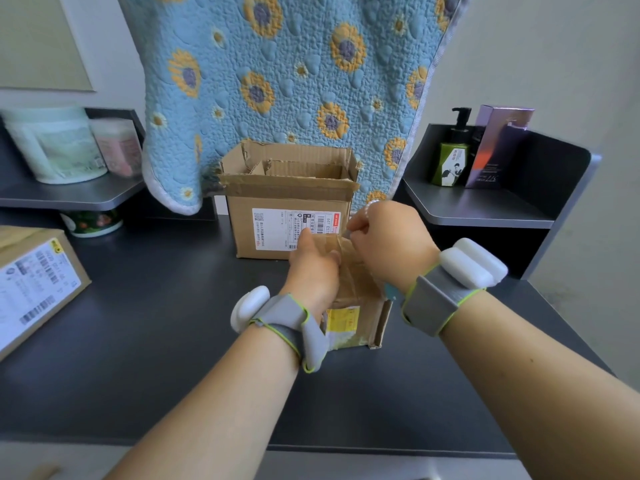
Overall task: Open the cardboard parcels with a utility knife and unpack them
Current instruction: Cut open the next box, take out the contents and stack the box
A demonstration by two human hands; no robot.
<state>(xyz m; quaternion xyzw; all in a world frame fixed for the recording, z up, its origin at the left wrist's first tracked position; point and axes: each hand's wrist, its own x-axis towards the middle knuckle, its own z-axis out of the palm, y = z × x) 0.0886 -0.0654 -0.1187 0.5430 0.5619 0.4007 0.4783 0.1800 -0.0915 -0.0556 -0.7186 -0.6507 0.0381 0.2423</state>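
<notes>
Two hands are on the small taped parcel [356, 292] that sits mid-desk, just in front of the larger opened box [289, 206]. My left hand [313, 268] lies along the parcel's left side with fingers fairly straight, pressing against the cardboard and steadying it. My right hand [388, 237] is curled, fingertips pinched together at the parcel's far top edge; whatever it pinches is too small for me to make out, possibly a strip of tape. Both forearms reach forward from the near edge of the dark desk [156, 323], each wrist wearing a grey band with a white module. I count three cardboard parcels: the small one under my hands, the opened box behind it with flaps up, and a sealed labelled one [34, 285] at the far left. A blue flowered quilt [284, 81] hangs behind the opened box. I cannot see a knife anywhere.
</notes>
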